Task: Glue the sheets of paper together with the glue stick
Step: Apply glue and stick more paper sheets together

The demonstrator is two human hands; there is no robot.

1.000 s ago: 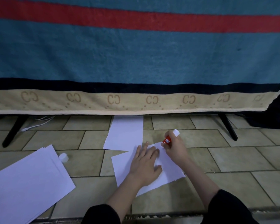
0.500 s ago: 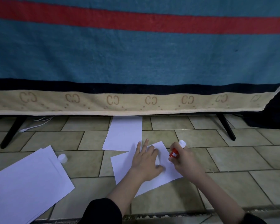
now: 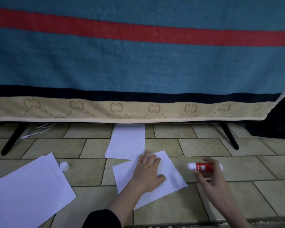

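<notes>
The small sheet [image 3: 148, 176] is pressed flat on the floor by the straight-fingered left hand [image 3: 147, 172], the glue stick [image 3: 203, 167] is gripped by the right hand [image 3: 210, 176] just beside it, and its edges should probably be rubbed evenly.

A home, by the look: beige tiled floor [image 3: 237, 170] under a hanging teal, red-striped woven blanket [image 3: 138, 63].

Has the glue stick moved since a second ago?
Yes. The glue stick, held in the right hand, has moved rightward off the sheet pinned by the left hand.
</notes>
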